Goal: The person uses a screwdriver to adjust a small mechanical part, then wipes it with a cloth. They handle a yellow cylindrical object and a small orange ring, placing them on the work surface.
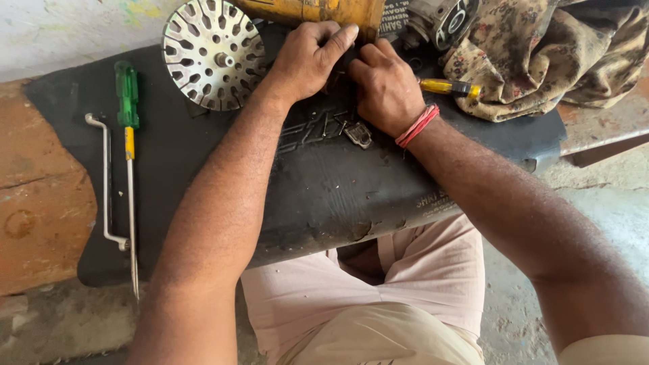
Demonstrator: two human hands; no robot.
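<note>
Black rubber mat (pixel 324 189) sags over the knees, carrying the work. Left hand (pixel 307 57) clamps curled fingers on the yellow motor body (pixel 318 10) at the mat's far edge; right hand (pixel 385 88), fingers pressed together, grips something hidden beside it. Risk: a slip, or the small metal piece (pixel 358 134) sliding off the slope. Green screwdriver (pixel 127 135) lies well apart.

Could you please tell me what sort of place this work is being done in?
Probably a small repair workshop: a slotted metal disc, a green-handled screwdriver and a bent metal wrench lie on a black rubber mat.
</note>
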